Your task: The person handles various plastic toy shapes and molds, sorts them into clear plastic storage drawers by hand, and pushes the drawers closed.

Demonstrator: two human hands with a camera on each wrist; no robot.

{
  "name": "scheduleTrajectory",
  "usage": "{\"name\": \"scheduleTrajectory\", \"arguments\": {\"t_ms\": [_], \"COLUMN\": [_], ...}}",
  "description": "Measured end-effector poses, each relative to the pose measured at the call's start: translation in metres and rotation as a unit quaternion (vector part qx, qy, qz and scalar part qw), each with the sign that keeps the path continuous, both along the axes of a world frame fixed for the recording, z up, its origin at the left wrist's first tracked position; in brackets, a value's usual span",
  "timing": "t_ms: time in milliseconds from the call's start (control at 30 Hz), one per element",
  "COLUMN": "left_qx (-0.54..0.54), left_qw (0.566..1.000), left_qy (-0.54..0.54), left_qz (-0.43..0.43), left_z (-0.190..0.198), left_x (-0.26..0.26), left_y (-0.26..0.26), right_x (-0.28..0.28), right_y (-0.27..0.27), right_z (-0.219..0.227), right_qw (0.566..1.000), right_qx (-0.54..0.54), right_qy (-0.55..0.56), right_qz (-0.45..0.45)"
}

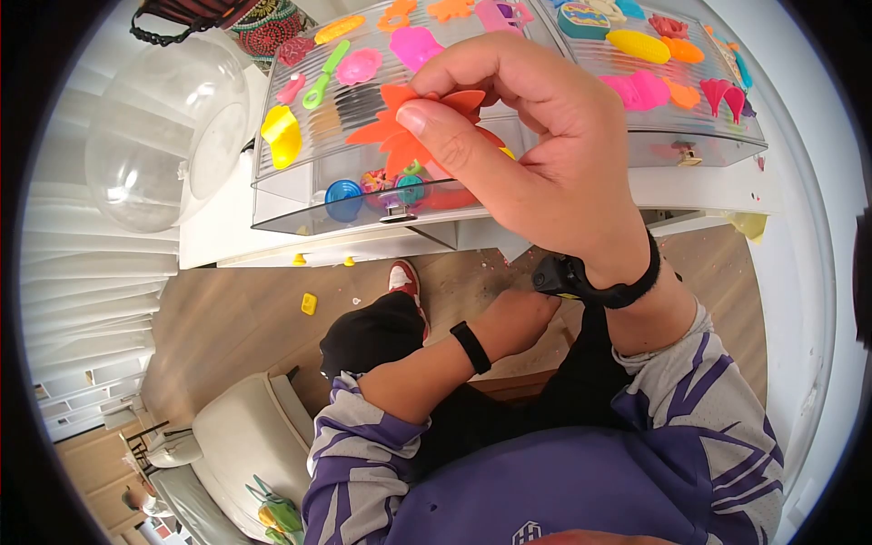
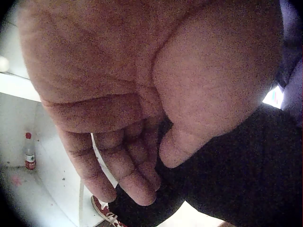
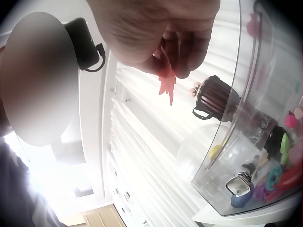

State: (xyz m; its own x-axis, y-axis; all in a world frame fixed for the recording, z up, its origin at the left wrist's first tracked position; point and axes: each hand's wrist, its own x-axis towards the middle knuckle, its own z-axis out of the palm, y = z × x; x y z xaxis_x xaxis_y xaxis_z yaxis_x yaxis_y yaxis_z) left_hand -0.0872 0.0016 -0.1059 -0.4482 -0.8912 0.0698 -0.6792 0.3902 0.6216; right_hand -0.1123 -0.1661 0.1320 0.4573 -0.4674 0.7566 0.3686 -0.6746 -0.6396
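My right hand [image 1: 554, 154] is raised over the clear ribbed-top drawer box [image 1: 304, 213], pinching a flat orange-red spiky leaf-shaped piece [image 1: 397, 145] between thumb and fingers. In the right wrist view the piece's pointed tips [image 3: 168, 87] hang below the fingertips. Down by my lap is my left hand [image 1: 522, 320], partly hidden in the head view behind the right wrist's camera. The left wrist view shows that left hand [image 2: 118, 90] with nothing in it, its fingers loosely bent above the dark trousers.
Colourful plastic shapes, such as a yellow one [image 1: 282, 136] and a green one [image 1: 327, 77], lie on the box lid. A second clear drawer box [image 1: 654, 150] adjoins it at right. A transparent globe [image 1: 150, 136] stands left. A yellow block [image 1: 309, 303] lies on the floor.
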Motion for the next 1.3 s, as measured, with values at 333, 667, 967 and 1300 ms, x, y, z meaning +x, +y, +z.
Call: {"name": "scheduleTrajectory", "arguments": {"t_ms": [333,667,967,1300], "left_qx": [-0.018,-0.021,-0.012,-0.002], "left_qw": [1.0,1.0,1.0,1.0], "left_qy": [-0.012,-0.009,-0.013,0.007], "left_qz": [0.002,0.003,0.002,0.016], "left_z": [-0.005,-0.004,-0.006,-0.007], "left_x": [-0.001,-0.001,-0.001,-0.002], "left_y": [0.001,0.001,0.0,0.001], "right_x": [0.003,0.005,0.006,0.011], "right_y": [0.001,0.004,0.004,0.005], "right_z": [-0.004,-0.008,-0.01,-0.014], "right_qw": [1.0,1.0,0.999,0.998], "right_qx": [-0.008,-0.005,-0.023,-0.026], "right_qy": [-0.001,0.022,0.037,0.055], "right_qz": [-0.005,-0.019,-0.014,0.003]}}
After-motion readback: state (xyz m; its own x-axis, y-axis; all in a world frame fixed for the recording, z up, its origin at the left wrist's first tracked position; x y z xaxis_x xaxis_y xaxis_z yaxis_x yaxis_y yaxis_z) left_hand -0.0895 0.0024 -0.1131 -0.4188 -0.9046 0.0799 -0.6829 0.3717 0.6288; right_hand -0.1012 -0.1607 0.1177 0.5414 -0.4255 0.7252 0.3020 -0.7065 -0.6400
